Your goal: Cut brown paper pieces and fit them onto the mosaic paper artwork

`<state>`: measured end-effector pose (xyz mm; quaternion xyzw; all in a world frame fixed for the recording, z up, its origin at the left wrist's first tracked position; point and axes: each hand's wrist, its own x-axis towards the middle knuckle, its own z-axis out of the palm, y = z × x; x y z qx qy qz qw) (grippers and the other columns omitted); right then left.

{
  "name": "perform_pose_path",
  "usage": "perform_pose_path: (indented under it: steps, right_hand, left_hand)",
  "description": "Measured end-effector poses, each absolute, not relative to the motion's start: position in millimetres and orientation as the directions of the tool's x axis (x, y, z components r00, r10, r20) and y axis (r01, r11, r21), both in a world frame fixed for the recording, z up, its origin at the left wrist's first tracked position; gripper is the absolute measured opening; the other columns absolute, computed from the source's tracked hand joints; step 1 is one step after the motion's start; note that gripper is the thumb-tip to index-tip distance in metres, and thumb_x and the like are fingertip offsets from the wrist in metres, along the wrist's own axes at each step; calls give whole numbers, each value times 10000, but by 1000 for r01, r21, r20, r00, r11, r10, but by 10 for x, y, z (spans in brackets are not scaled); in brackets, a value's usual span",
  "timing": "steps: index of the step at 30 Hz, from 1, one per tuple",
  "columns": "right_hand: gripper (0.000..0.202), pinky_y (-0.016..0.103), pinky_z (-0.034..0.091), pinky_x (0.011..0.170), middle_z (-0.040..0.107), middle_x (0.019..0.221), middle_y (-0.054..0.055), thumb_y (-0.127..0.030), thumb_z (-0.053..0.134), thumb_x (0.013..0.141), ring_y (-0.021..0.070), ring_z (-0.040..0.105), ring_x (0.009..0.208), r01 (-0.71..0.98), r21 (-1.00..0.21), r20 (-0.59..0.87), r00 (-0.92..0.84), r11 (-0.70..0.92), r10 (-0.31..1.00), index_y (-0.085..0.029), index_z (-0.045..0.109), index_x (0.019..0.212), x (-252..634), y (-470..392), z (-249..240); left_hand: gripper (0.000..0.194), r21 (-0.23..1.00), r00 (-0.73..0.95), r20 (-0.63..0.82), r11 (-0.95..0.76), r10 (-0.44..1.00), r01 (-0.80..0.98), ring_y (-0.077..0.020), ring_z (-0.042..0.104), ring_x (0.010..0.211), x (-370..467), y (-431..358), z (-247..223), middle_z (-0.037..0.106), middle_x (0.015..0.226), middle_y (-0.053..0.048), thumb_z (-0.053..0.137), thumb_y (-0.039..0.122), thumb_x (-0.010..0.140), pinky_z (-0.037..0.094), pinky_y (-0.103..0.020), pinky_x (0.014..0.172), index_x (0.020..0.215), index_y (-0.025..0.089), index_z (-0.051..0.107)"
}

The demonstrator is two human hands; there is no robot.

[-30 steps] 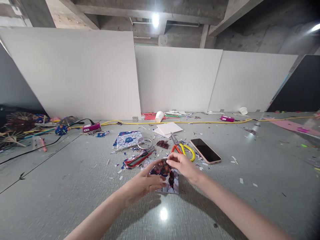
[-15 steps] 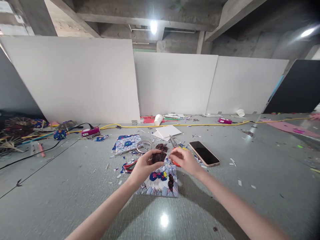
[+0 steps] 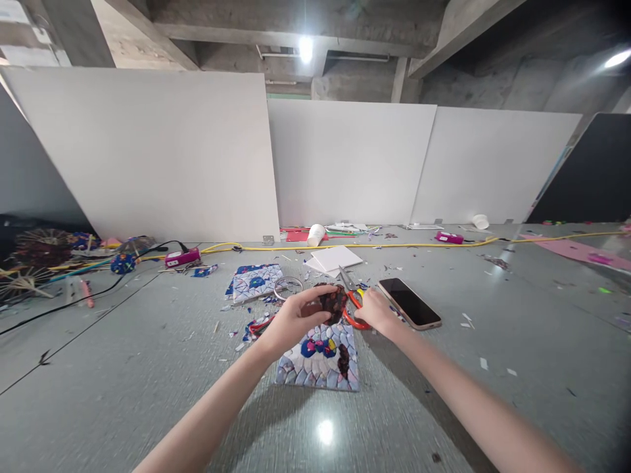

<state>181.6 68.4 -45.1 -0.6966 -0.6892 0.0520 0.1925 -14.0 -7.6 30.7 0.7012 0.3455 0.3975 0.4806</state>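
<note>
Between the thumb and fingers of my left hand is a dark brown, patterned scrap of cloth, held just above a square panel. Pale blue-grey cloth pieces cover that panel, with a blue, pink and yellow bow shape and a dark brown patch at its right. My right hand has its fingers closed at the orange handles of a pair of scissors, whose blades point away from me on the table. Part of the handle is hidden by the fingers.
A phone lies right of the scissors. Behind my left hand are another cloth-covered panel and a roll of tape. White boards, a paper cup and a yellow cable lie farther back, with scraps scattered around.
My right hand has left the brown cloth and moved down and right to the scissors' handles. My left hand still holds the cloth, now turned to show more of it.
</note>
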Motion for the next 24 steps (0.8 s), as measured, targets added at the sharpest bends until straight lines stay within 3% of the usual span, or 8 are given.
perform_pose_path:
  steps: [5, 10, 14, 16, 18, 21, 24]
  right_hand:
    - [193, 293, 405, 699, 621, 868, 190, -75, 544, 577, 288, 573, 887, 896, -443, 198, 144, -43, 970, -91, 591, 763, 1835, 673, -395]
    - [128, 258, 418, 585, 605, 701, 58, -241, 471, 721, 193, 588, 701, 773, -635, 194, 146, 10, 970, -162, 526, 804, 2018, 479, -207]
    - [212, 231, 416, 515, 526, 575, -22, -374, 411, 787, 122, 518, 524, 628, -763, 172, -35, 155, 984, -194, 476, 697, 2143, 230, -26]
    - [224, 234, 411, 534, 515, 624, -24, -402, 554, 711, 115, 498, 552, 377, -891, 202, -172, 254, 964, -189, 487, 714, 2228, 137, 41]
    - [282, 228, 368, 477, 461, 594, -37, -464, 559, 709, 95, 424, 490, 235, -934, 206, -260, 269, 943, -191, 500, 749, 2353, 74, 98]
    - [431, 230, 331, 446, 415, 583, -32, -594, 364, 781, 85, 350, 456, 180, -949, 147, -475, 260, 867, -190, 513, 787, 2597, 1, 187]
    - [522, 259, 397, 532, 483, 679, 7, -660, 438, 697, 116, 429, 551, 324, -885, 90, -583, 333, 807, -185, 538, 888, 2805, -63, 264]
  left_hand:
    - [438, 945, 450, 248, -316, 858, 80, -170, 569, 899, -175, -57, 293, 554, 1153, -66, 519, 100, 701, 463, -272, 760, 1133, 172, 519]
    - [383, 955, 390, 243, -289, 888, 63, -174, 583, 885, -200, -19, 270, 586, 1085, -64, 579, 159, 694, 474, -293, 778, 1074, 163, 538]
    - [373, 944, 350, 264, -315, 899, 98, -168, 601, 843, -215, 12, 254, 594, 1076, -50, 613, 162, 667, 501, -284, 734, 1036, 176, 561]
    - [393, 938, 354, 265, -325, 897, 121, -168, 607, 844, -229, 18, 254, 587, 1103, -45, 615, 157, 665, 508, -276, 727, 1053, 192, 561]
    - [422, 936, 362, 248, -318, 899, 149, -171, 614, 846, -248, 20, 255, 586, 1116, -43, 617, 156, 666, 513, -273, 723, 1080, 203, 553]
    - [449, 931, 372, 240, -321, 896, 171, -176, 620, 859, -274, 25, 254, 591, 1119, -40, 616, 161, 669, 516, -279, 736, 1108, 212, 540]
    - [457, 925, 369, 257, -337, 893, 172, -171, 629, 838, -296, 37, 258, 593, 1122, -41, 610, 175, 680, 521, -287, 735, 1128, 216, 526]
